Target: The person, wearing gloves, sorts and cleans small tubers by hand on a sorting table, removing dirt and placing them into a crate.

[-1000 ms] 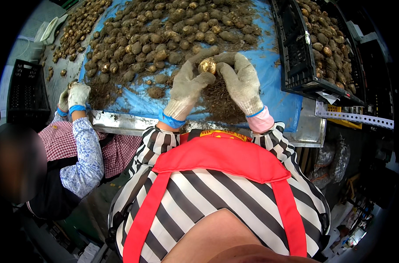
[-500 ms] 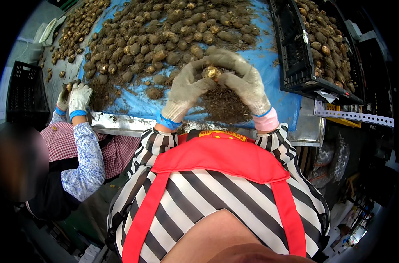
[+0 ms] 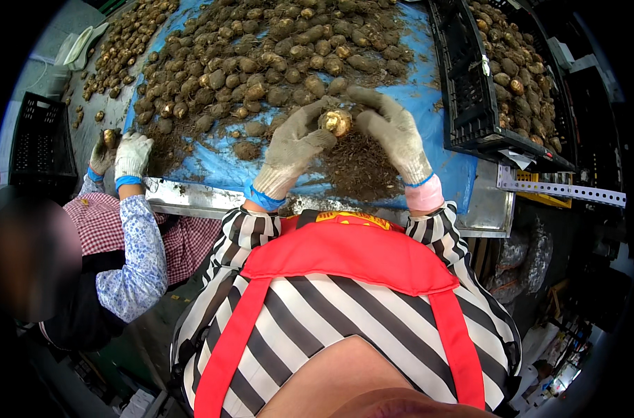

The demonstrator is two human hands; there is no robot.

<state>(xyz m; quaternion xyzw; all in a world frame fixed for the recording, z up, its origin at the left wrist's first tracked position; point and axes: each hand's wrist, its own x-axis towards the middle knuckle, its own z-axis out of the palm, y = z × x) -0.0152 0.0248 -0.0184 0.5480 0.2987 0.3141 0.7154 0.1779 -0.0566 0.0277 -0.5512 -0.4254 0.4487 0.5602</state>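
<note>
A small taro corm (image 3: 338, 122), hairy and brown with a pale cut end, is held over the table in my gloved left hand (image 3: 290, 149). The fingers and thumb of that hand close on it from the left. Just to its right, my gloved right hand (image 3: 398, 141) is curved with thumb and fingers apart, nothing between them. Below both hands lies a heap of dark root fibres and soil (image 3: 359, 167). Beyond them a broad pile of taro (image 3: 261, 63) covers the blue sheet (image 3: 418, 125).
A black crate (image 3: 463, 76) filled with taro stands at the right edge. A co-worker's gloved hands (image 3: 130, 153) hold a taro at the left, beside an empty-looking black crate (image 3: 42, 139). More taro (image 3: 125, 52) lies on the bare metal at far left. A perforated white bar (image 3: 561, 185) juts out right.
My right hand has drawn slightly away from the taro and its fingers have spread. The taro's pale end now shows more fully in my left hand.
</note>
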